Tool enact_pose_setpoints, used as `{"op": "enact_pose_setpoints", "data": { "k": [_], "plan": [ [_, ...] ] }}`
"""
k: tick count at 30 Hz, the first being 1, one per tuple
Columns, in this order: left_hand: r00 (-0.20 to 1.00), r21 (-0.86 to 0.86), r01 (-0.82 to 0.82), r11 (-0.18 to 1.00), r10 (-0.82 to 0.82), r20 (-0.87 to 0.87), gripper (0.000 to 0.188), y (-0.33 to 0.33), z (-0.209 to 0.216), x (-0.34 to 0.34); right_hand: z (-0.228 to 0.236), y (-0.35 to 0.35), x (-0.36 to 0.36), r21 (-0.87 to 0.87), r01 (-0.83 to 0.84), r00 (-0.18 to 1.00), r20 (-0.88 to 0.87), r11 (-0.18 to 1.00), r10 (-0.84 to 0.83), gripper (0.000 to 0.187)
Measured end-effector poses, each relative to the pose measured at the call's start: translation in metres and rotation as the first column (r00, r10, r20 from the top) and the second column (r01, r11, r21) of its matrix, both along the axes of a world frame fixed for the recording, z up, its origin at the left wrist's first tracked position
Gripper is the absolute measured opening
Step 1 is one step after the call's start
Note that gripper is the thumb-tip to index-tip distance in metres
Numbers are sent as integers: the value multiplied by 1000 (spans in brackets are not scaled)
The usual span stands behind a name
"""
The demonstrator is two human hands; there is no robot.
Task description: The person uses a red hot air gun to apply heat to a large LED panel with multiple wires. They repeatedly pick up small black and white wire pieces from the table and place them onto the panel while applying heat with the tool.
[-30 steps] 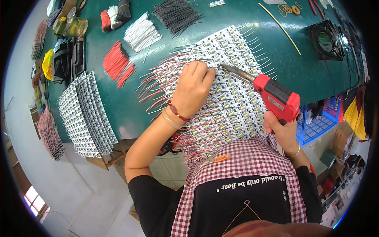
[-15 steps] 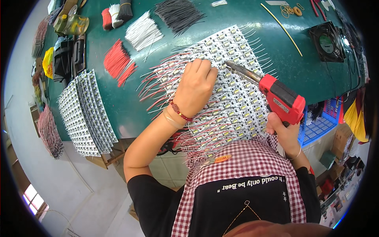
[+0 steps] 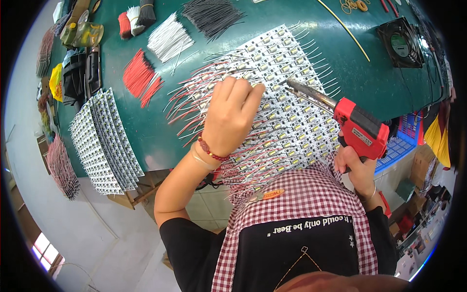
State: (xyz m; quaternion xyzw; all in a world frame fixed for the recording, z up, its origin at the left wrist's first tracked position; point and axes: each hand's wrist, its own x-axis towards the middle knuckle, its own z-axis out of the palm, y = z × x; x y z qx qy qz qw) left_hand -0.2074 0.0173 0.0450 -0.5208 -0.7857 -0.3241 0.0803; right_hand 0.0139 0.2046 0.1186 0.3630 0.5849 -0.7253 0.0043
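A white sheet of small circuit boards (image 3: pixel 304 127) slants across the green table's near edge. Red, white and dark wires stick out from its left side, and short thin wires line its right edge. Over the wired left part is my left hand (image 3: pixel 228 114), its fingers bent and pressed together. Whatever those fingers pinch is hidden beneath them. My right hand (image 3: pixel 357 168) grips a red and black soldering gun (image 3: pixel 362 126) by its handle. The gun's metal tip points left, close above the sheet and a little right of my left fingers.
Beyond the sheet lie piles of red wires (image 3: pixel 141 75), white wires (image 3: pixel 170 37) and black wires (image 3: pixel 211 18). More circuit board sheets (image 3: pixel 99 141) are stacked at the left edge. A black fan (image 3: pixel 401 43) and a yellow stick (image 3: pixel 344 29) lie right. Below is a blue crate (image 3: pixel 399 148).
My left hand has moved slightly left and its fingers have lifted back from the tip. The soldering gun has shifted right and a little down with my right hand. The view has shifted slightly.
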Motion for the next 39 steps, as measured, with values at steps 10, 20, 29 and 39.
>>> {"op": "enact_pose_setpoints", "data": {
  "k": [10, 20, 29, 39],
  "plan": [
    [992, -71, 25, 997, -16, 128, 24, 6, -27, 13, -16, -9, 2, 69, -130, 988, 93, 989, 124, 17],
    [995, -128, 67, 990, -56, 85, 20, 9, -23, 11, -20, -12, -4, 168, -189, 979, 114, 968, 171, 11],
    [995, -193, 90, 977, -83, 47, 11, 10, -20, 11, -21, -11, 3, 133, -119, 987, 119, 984, 104, 11],
    [997, -136, 56, 989, -48, 65, 20, 8, -25, 12, -24, -9, 0, 184, -163, 984, 103, 969, 146, 20]
  ]
}}
